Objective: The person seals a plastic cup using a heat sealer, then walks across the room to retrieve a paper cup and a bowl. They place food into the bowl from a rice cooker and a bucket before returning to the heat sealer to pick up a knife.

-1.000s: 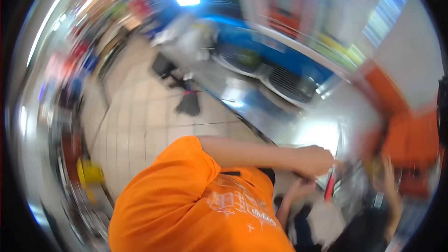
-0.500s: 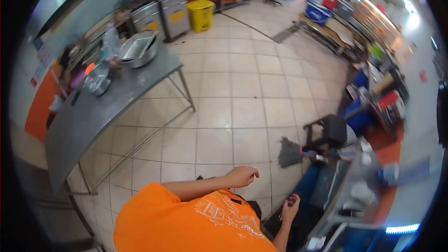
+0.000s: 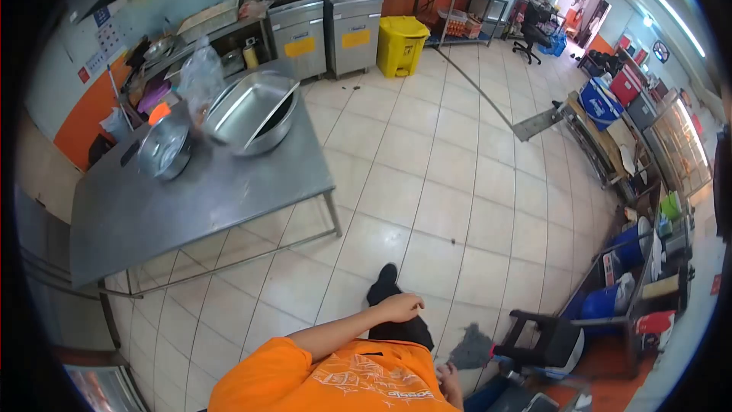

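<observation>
My left hand point(image 3: 401, 307) hangs in front of my orange shirt point(image 3: 358, 378), above a dark-clad leg and black shoe point(image 3: 385, 282). Its fingers are loosely bent, and I see nothing in them. Lower down, at the shirt's right side, my right hand point(image 3: 450, 379) is partly in view, fingers slightly curled and apart, with no object visible in it. Nearest to it is the grey mop head point(image 3: 471, 347) on the floor, beside a black stool point(image 3: 545, 342). Neither hand touches these things.
On the left, a steel table point(image 3: 221, 191) bears a large metal basin point(image 3: 271, 133), a smaller bowl point(image 3: 164, 149) and a plastic bag point(image 3: 202, 80). Beyond are fryers point(image 3: 354, 34) and a yellow bin point(image 3: 402, 46). Cluttered shelving point(image 3: 633, 282) lines the right; a floor drain point(image 3: 537, 123) lies ahead.
My view has swung right and the steel table looks nearer. The stool and mop have shifted lower in view. A black shoe now shows ahead, and my right hand is closer to the shirt.
</observation>
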Tool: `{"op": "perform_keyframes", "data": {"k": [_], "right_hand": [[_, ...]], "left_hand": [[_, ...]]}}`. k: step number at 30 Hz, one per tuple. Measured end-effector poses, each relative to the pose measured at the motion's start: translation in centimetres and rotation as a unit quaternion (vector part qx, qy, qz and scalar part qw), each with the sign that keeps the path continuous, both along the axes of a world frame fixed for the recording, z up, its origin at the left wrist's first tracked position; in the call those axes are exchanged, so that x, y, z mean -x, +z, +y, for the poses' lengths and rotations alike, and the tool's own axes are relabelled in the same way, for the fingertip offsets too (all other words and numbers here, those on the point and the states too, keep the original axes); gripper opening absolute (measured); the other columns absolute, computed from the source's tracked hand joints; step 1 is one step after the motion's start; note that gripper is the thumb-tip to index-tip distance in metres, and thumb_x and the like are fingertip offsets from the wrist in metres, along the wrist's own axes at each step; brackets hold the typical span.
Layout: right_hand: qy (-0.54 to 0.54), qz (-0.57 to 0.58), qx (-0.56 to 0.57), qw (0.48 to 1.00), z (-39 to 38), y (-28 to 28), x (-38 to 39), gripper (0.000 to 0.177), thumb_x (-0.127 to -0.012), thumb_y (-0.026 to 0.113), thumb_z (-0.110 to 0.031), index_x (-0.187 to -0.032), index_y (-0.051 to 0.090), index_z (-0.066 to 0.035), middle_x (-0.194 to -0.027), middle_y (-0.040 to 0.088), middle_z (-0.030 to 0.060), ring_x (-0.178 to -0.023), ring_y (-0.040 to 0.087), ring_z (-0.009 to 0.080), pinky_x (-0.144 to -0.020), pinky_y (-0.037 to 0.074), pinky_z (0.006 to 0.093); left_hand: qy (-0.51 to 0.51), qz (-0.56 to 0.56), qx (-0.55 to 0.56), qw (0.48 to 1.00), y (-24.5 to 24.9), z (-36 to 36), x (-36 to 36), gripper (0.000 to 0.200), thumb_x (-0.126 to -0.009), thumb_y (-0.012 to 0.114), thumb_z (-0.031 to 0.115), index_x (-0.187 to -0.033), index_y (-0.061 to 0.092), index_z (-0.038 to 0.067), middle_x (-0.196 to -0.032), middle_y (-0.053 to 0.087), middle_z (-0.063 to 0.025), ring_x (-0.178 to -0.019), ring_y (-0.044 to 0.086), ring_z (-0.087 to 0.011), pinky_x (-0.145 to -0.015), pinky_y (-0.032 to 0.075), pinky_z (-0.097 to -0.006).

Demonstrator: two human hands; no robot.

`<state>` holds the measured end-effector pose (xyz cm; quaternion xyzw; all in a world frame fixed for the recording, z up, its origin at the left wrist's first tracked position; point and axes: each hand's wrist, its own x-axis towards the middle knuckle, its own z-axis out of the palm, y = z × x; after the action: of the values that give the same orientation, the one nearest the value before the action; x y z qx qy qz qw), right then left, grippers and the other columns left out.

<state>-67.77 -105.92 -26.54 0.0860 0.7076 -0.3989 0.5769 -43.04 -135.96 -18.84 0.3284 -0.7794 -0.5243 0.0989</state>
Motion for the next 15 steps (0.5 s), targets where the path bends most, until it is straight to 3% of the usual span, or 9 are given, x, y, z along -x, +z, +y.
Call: {"op": "perform_keyframes", "data": {"k": [2,4,5,6,10,12,13,14,15], "right_hand": [[0.049,0.082,0.005,0.995,-9.5,-0.3,6.2,0.06,-0.09,0.066,-0.012,-0.142,0.038,-0.005,-0.123,0.058,0.0207,-0.098,0.065,0.0317,-0.074,0.055,0.0485],[0.191,0.182,-0.02,0.964,-19.7,-1.7,13.1,0.042,-0.087,0.07,-0.013,-0.124,0.051,-0.003,-0.095,0.064,0.0144,-0.064,0.061,0.0209,-0.05,0.052,0.0364],[0.309,0.257,-0.043,0.915,-25.9,-1.4,16.2,0.033,-0.086,0.067,-0.016,-0.115,0.06,-0.002,-0.088,0.066,0.0093,-0.061,0.059,0.0168,-0.049,0.052,0.0344],[0.259,0.255,-0.012,0.932,-32.1,-0.5,17.9,0.027,-0.088,0.065,-0.017,-0.111,0.061,-0.004,-0.088,0.066,0.0076,-0.061,0.059,0.0152,-0.048,0.05,0.0316],[0.305,0.35,0.189,0.865,-56.8,4.6,21.2,0.03,-0.089,0.065,-0.017,-0.116,0.061,-0.003,-0.093,0.065,0.0076,-0.076,0.062,0.0156,-0.054,0.053,0.0317],[0.426,0.481,0.238,0.728,-68.1,3.4,22.7,0.033,-0.089,0.064,-0.021,-0.116,0.064,-0.002,-0.105,0.069,0.0136,-0.088,0.067,0.0239,-0.07,0.057,0.036],[0.461,0.533,0.265,0.658,-72.2,7.0,20.4,0.034,-0.088,0.064,-0.024,-0.113,0.066,-0.002,-0.113,0.068,0.0176,-0.1,0.066,0.0327,-0.086,0.054,0.041],[0.461,0.522,0.267,0.666,-75.6,9.2,19.2,0.034,-0.086,0.064,-0.027,-0.11,0.068,-0.002,-0.112,0.068,0.0202,-0.105,0.064,0.0372,-0.096,0.049,0.0422],[0.466,0.512,0.256,0.675,-78.8,8.7,19.9,0.031,-0.086,0.063,-0.025,-0.107,0.069,-0.004,-0.107,0.069,0.0193,-0.104,0.065,0.0349,-0.093,0.051,0.0412]], "left_hand": [[0.024,-0.035,-0.018,0.999,0.5,-6.8,0.5,0.028,-0.086,0.055,0.013,-0.109,0.066,0.002,-0.103,0.069,-0.0191,-0.096,0.066,-0.0351,-0.086,0.053,-0.0432],[0.069,-0.074,-0.01,0.995,-0.7,-12.8,0.3,0.027,-0.086,0.055,0.012,-0.108,0.067,0.003,-0.1,0.07,-0.0191,-0.096,0.066,-0.0354,-0.087,0.053,-0.0433],[0.102,-0.098,-0.006,0.99,-0.2,-15.6,-0.1,0.026,-0.085,0.055,0.012,-0.106,0.068,0.003,-0.1,0.07,-0.0197,-0.097,0.066,-0.0358,-0.087,0.052,-0.0443],[0.101,-0.102,-0.006,0.99,-0.4,-18.0,-0.6,0.026,-0.085,0.055,0.012,-0.106,0.068,0.003,-0.1,0.07,-0.0197,-0.097,0.066,-0.0358,-0.087,0.052,-0.0443],[0.193,-0.178,0.008,0.965,-2.8,-25.5,-3.7,0.029,-0.087,0.054,0.019,-0.11,0.068,0.008,-0.102,0.071,-0.0195,-0.1,0.066,-0.0381,-0.09,0.052,-0.0452],[0.135,-0.195,-0.002,0.971,-5.0,-27.7,-5.5,0.031,-0.093,0.054,0.026,-0.117,0.068,0.012,-0.11,0.07,-0.0179,-0.105,0.064,-0.0388,-0.092,0.051,-0.0442],[0.115,-0.125,-0.083,0.982,-8.8,-27.5,-6.9,0.039,-0.097,0.051,0.033,-0.131,0.058,0.015,-0.126,0.063,-0.0149,-0.117,0.059,-0.0324,-0.098,0.048,-0.0405],[0.096,-0.06,-0.171,0.979,-12.3,-27.6,-8.1,0.048,-0.102,0.049,0.04,-0.145,0.049,0.018,-0.141,0.057,-0.0118,-0.129,0.055,-0.0261,-0.104,0.046,-0.0369],[0.231,0.065,-0.452,0.859,-11.2,-28.4,-6.7,0.057,-0.102,0.05,0.04,-0.152,0.037,0.017,-0.148,0.051,-0.0087,-0.135,0.048,-0.0225,-0.108,0.042,-0.0356]]}}
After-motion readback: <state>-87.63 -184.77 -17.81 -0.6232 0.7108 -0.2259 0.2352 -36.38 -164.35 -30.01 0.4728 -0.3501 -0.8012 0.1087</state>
